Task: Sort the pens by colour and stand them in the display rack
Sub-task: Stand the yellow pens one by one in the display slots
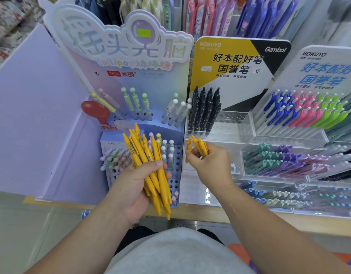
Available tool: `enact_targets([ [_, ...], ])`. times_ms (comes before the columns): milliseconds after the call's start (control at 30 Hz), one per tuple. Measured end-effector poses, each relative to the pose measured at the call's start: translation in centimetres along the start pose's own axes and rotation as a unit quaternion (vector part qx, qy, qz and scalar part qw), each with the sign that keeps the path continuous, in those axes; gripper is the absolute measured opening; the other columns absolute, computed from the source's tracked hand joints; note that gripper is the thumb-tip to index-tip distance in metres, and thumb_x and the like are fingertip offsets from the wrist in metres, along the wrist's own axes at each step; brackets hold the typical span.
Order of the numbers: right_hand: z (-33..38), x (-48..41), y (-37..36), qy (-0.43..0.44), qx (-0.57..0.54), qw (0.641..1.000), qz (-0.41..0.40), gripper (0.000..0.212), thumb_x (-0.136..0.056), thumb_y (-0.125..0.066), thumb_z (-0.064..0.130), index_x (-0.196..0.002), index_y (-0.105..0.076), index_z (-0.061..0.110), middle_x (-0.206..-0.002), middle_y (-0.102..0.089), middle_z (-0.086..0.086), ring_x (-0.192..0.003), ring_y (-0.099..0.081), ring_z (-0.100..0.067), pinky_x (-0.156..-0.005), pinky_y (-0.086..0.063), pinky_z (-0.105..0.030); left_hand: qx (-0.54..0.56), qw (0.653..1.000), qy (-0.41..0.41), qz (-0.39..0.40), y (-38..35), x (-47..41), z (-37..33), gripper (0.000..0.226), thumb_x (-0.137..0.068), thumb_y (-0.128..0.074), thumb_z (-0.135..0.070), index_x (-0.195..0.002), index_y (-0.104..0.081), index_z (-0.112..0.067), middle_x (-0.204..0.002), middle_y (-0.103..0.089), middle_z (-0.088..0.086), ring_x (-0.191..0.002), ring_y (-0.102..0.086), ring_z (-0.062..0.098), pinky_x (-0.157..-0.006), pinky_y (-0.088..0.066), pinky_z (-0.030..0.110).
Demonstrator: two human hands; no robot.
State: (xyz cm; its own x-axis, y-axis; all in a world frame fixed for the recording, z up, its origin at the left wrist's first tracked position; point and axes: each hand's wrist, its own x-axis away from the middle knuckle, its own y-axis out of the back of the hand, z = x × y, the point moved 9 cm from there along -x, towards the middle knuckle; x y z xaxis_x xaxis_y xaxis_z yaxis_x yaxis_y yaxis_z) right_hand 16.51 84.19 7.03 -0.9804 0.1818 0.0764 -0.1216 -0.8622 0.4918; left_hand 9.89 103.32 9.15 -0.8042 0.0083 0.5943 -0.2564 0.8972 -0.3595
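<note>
My left hand point(134, 182) grips a thick bundle of yellow pens point(151, 167), clip ends up and tips down past my palm. My right hand point(209, 163) holds two or three more yellow pens point(198, 147) just in front of the clear display rack point(233, 125). That rack stands under the yellow-and-black Kokuyo sign. Several black pens point(206, 111) stand in its left holes, and its right holes show no pens.
A blue lollipop-pen stand point(176, 155) with pastel pens sits behind my left hand. On the right, tiered clear racks point(289, 135) hold blue, pink, green, teal and purple pens. A lilac side panel point(42, 115) closes off the left. The wooden shelf edge point(269, 222) runs below.
</note>
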Motion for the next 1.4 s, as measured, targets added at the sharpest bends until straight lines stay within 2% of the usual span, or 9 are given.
enact_targets([
  [200, 0.2, 0.6, 0.3, -0.004, -0.043, 0.999, 0.02, 0.026, -0.08, -0.078, 0.04, -0.071, -0.063, 0.021, -0.057, -0.055, 0.007, -0.053, -0.049, -0.008, -0.053, -0.045, -0.024, -0.002, 1.0, -0.004, 0.004, -0.4, 0.1, -0.1, 0.03, -0.068, -0.069, -0.016, -0.098, -0.068, -0.011, -0.08, -0.072, 0.007, -0.071, -0.072, 0.021, -0.057, -0.055, 0.035],
  [333, -0.5, 1.6, 0.3, -0.059, -0.191, 0.978, 0.057, 0.025, -0.098, -0.049, 0.038, -0.081, -0.042, 0.021, -0.061, -0.04, 0.006, -0.055, -0.033, -0.012, -0.053, -0.031, -0.031, -0.001, 1.0, -0.001, 0.008, -0.6, 0.0, -0.1, 0.03, -0.068, -0.069, -0.016, -0.098, -0.068, -0.01, -0.079, -0.073, 0.007, -0.071, -0.072, 0.021, -0.056, -0.056, 0.034],
  [467, -0.7, 1.9, 1.1, -0.069, -0.184, 0.977, 0.08, 0.024, -0.105, -0.04, 0.029, -0.09, -0.038, 0.01, -0.066, -0.044, 0.001, -0.056, -0.037, -0.014, -0.05, -0.034, -0.029, 0.001, 1.0, 0.006, 0.005, -0.6, -0.1, 0.1, 0.032, -0.067, -0.07, -0.015, -0.098, -0.068, -0.009, -0.079, -0.073, 0.008, -0.071, -0.072, 0.022, -0.055, -0.057, 0.034],
  [600, -1.0, 2.0, 1.9, -0.072, -0.153, 0.983, 0.077, 0.029, -0.104, -0.043, 0.029, -0.095, -0.046, 0.002, -0.07, -0.053, -0.004, -0.061, -0.049, -0.014, -0.058, -0.046, -0.03, -0.002, 1.0, 0.007, 0.005, -0.8, -0.1, 0.2, 0.028, -0.066, -0.069, -0.016, -0.093, -0.069, -0.009, -0.078, -0.073, 0.009, -0.072, -0.073, 0.022, -0.056, -0.057, 0.033],
  [767, -0.2, 1.7, 2.9, -0.043, -0.107, 0.992, 0.052, 0.035, -0.101, -0.051, 0.032, -0.086, -0.041, 0.002, -0.067, -0.033, 0.001, -0.059, -0.03, -0.012, -0.055, -0.032, -0.028, -0.001, 1.0, 0.019, 0.009, -1.1, -0.2, 0.6, 0.029, -0.067, -0.069, -0.016, -0.095, -0.069, -0.008, -0.081, -0.073, 0.009, -0.071, -0.073, 0.021, -0.052, -0.056, 0.034],
  [967, 0.6, 1.4, 3.5, -0.044, -0.152, 0.987, 0.043, 0.03, -0.093, -0.066, 0.03, -0.079, -0.052, 0.007, -0.058, -0.037, 0.005, -0.055, -0.033, -0.011, -0.053, -0.034, -0.021, 0.001, 1.0, 0.021, 0.014, -1.2, -0.2, 0.8, 0.032, -0.068, -0.069, -0.016, -0.099, -0.068, -0.008, -0.08, -0.073, 0.008, -0.072, -0.073, 0.021, -0.055, -0.056, 0.036],
  [1100, 1.2, 1.3, 4.3, -0.021, -0.151, 0.988, 0.021, 0.021, -0.087, -0.073, 0.027, -0.079, -0.063, 0.011, -0.068, -0.054, -0.009, -0.063, -0.048, -0.013, -0.06, -0.044, -0.023, 0.008, 1.0, 0.019, 0.011, -1.0, -0.1, 0.7, 0.031, -0.068, -0.069, -0.015, -0.098, -0.068, -0.008, -0.079, -0.073, 0.009, -0.07, -0.073, 0.021, -0.049, -0.055, 0.033],
  [1267, 0.8, 1.4, 4.5, -0.04, -0.164, 0.986, 0.006, 0.006, -0.086, -0.074, 0.017, -0.086, -0.069, 0.014, -0.076, -0.069, -0.004, -0.063, -0.062, -0.016, -0.064, -0.055, -0.034, 0.017, 1.0, 0.023, 0.007, -0.8, 0.1, 0.9, 0.022, -0.075, -0.067, -0.011, -0.097, -0.068, -0.007, -0.077, -0.073, 0.01, -0.068, -0.073, 0.021, -0.047, -0.054, 0.033],
  [1400, 1.0, 1.6, 4.6, -0.035, -0.181, 0.983, 0.001, 0.009, -0.086, -0.074, 0.014, -0.083, -0.07, 0.006, -0.063, -0.069, -0.006, -0.058, -0.066, -0.015, -0.056, -0.05, -0.02, 0.016, 0.999, 0.027, 0.003, -0.7, 0.3, 1.0, 0.011, -0.085, -0.063, -0.007, -0.095, -0.068, -0.006, -0.074, -0.072, 0.011, -0.066, -0.072, 0.022, -0.045, -0.054, 0.033],
])
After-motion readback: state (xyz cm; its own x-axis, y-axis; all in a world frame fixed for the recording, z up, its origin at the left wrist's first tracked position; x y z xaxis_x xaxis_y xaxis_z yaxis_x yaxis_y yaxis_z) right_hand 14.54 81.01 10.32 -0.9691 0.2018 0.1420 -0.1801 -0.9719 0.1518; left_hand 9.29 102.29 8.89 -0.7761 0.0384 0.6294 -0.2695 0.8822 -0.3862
